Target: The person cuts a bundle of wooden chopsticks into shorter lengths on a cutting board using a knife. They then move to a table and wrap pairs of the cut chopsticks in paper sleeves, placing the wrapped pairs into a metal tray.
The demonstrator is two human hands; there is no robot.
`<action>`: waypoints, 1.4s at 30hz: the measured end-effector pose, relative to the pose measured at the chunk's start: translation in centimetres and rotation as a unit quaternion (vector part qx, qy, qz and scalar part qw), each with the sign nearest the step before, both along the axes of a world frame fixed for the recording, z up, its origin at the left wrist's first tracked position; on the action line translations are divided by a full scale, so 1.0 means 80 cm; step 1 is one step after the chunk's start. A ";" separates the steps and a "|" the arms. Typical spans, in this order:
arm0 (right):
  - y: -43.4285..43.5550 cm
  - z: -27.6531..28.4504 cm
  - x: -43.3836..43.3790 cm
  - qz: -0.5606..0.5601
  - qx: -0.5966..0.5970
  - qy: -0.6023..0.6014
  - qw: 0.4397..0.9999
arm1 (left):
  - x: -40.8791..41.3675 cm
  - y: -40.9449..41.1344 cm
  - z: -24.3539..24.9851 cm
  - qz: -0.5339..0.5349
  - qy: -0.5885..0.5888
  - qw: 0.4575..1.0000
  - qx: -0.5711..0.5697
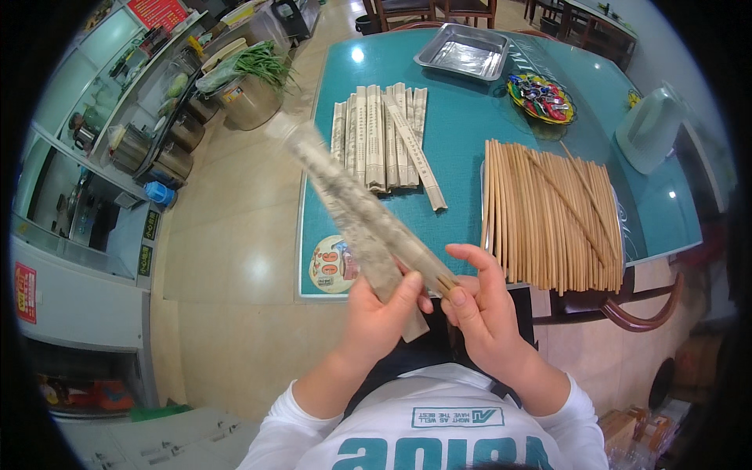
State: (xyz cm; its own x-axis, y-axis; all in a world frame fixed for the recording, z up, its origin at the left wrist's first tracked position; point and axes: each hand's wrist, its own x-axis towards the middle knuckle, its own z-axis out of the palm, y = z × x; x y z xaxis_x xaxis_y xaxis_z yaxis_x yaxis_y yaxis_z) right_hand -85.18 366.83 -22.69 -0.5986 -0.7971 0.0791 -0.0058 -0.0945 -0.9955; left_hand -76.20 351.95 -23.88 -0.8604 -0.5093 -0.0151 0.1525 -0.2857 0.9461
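Note:
My left hand (385, 311) is closed around patterned paper chopstick sleeves (352, 229), which reach up and left over the table edge, their far end blurred. At the lower end of one sleeve, my right hand (479, 311) pinches the ends of wooden chopsticks (445, 284) that stick out of it; its index finger is raised. Beyond my hands, a row of printed paper sleeves (376, 138) lies on the teal table, with one sleeve (417, 155) slanting across it. To the right, many wooden chopsticks (529, 217) lie side by side on a tray, a few crosswise on top.
On the teal table (464, 117) are a metal tray (464, 53), a basket of small colourful packets (539, 98), a plastic pitcher (649, 129) and a round printed fan (330, 264). A wooden chair (643, 314) stands at the right; a large steel pot (247, 103) holds greens at the left.

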 end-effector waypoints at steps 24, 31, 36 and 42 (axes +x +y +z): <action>0.004 -0.028 0.000 0.081 -0.140 -0.203 0.966 | 0.002 -0.003 0.005 -0.001 0.023 0.999 0.035; -0.001 -0.024 0.006 0.059 -0.115 -0.194 0.973 | 0.010 -0.006 0.000 -0.044 0.008 0.999 -0.005; -0.005 -0.031 0.006 0.036 -0.060 -0.137 0.988 | 0.006 -0.005 0.014 -0.071 -0.033 0.995 -0.059; 0.006 -0.026 -0.007 -0.016 0.027 -0.012 0.999 | -0.010 -0.010 0.030 -0.093 -0.104 0.983 -0.116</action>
State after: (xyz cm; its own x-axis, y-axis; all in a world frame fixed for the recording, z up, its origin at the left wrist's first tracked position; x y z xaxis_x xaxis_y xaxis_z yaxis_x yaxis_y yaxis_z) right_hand -85.74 367.31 -24.74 -0.6255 -0.7799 0.0219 0.0152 -0.0402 -0.9991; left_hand -77.03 351.11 -21.45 -0.9298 -0.3533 -0.1035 -0.0865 -0.0638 0.9942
